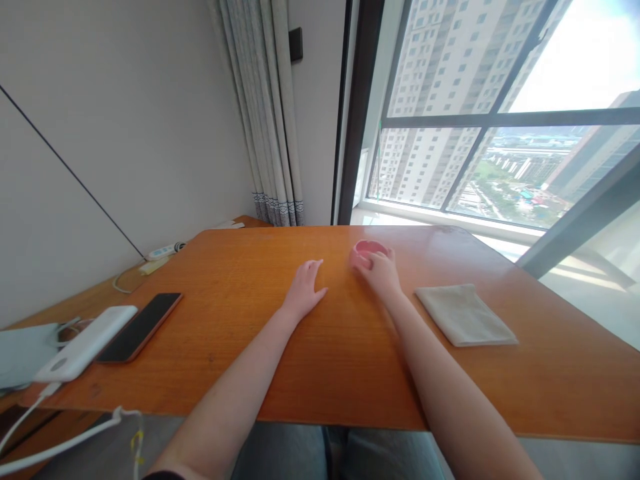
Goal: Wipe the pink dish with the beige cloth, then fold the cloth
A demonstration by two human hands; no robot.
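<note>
My left hand [305,288] lies flat on the orange wooden table [325,360], fingers stretched out and together, holding nothing. My right hand [380,270] reaches further forward, its fingers curled around the near side of a small pink cup [369,249] that stands upright on the table. To the right of my right forearm lies a folded beige cloth [465,315], flat on the tabletop and apart from both hands.
At the table's left lie a black phone [141,327] and a white power bank [87,343] with a white cable [65,443]. A power strip [163,251] sits by the wall. Curtain [267,113] and large window [495,113] stand behind the table.
</note>
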